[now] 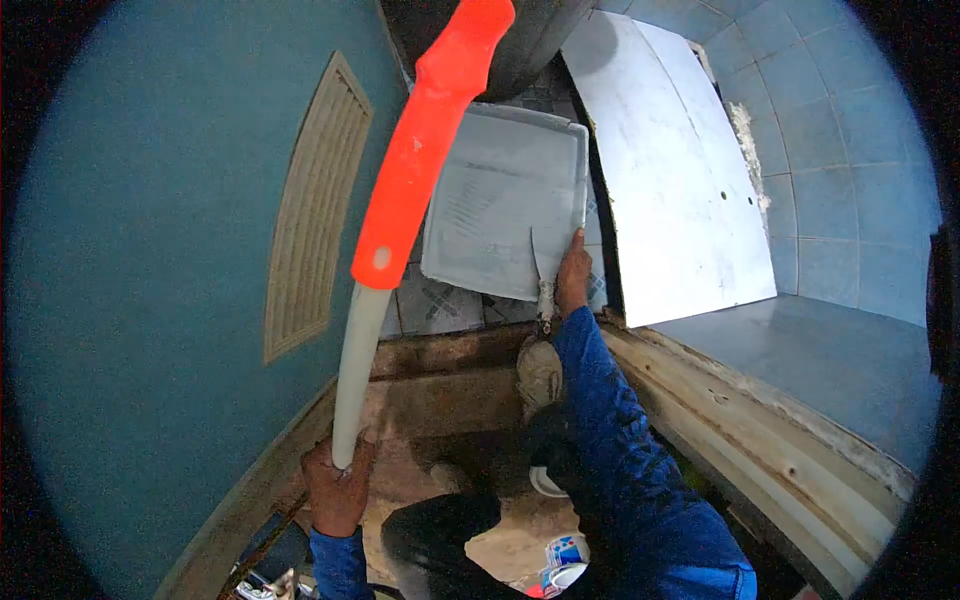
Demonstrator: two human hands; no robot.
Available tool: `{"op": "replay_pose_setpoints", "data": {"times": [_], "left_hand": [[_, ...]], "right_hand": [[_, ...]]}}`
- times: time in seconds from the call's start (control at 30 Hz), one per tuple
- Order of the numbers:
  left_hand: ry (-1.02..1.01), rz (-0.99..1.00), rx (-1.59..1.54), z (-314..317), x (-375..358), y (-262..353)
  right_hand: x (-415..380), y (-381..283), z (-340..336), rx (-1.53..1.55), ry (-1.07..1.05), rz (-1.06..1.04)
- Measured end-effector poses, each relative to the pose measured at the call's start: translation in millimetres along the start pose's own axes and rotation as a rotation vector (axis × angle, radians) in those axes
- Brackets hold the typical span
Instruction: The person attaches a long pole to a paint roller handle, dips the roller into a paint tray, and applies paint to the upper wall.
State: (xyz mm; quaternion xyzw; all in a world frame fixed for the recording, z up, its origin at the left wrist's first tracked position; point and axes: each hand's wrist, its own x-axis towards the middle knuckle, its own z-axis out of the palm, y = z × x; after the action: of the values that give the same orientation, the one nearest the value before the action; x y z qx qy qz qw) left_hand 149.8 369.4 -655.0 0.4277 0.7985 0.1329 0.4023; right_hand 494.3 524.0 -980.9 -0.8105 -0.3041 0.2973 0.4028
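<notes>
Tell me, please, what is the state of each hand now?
Left hand: closed around the pole.
Right hand: holding the tray by its edge; whether also the scraper, cannot be told.

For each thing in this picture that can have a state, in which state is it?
Left hand: closed around the pole.
Pole: held slanting, orange end up.
Right hand: at the tray's right edge; its hold is unclear.
Tray: coated with pale residue.
Scraper: blade over the tray, handle smeared white.
White panel: two small dark spots.
Container: partly hidden, opening unclear.
</notes>
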Motion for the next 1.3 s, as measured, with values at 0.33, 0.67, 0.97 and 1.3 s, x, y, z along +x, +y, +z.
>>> {"op": "replay_pose_setpoints", "data": {"times": [0.33,0.67,0.97,1.3], "left_hand": [[0.000,-0.003,0.113,-69,-79,57],[0.106,0.072,-0.016,-111,-143,103],[0.004,-0.126,0.034,-153,-169,134],[-0.018,-0.271,0.025,-174,-192,198]], "right_hand": [[-50,-119,-106,0.305,-0.031,0.182],[-53,-144,-199,-0.019,0.036,-0.051],[-77,-275,-269,0.080,-0.012,0.199],[-52,-361,-282,0.089,-0.055,0.250]]}}
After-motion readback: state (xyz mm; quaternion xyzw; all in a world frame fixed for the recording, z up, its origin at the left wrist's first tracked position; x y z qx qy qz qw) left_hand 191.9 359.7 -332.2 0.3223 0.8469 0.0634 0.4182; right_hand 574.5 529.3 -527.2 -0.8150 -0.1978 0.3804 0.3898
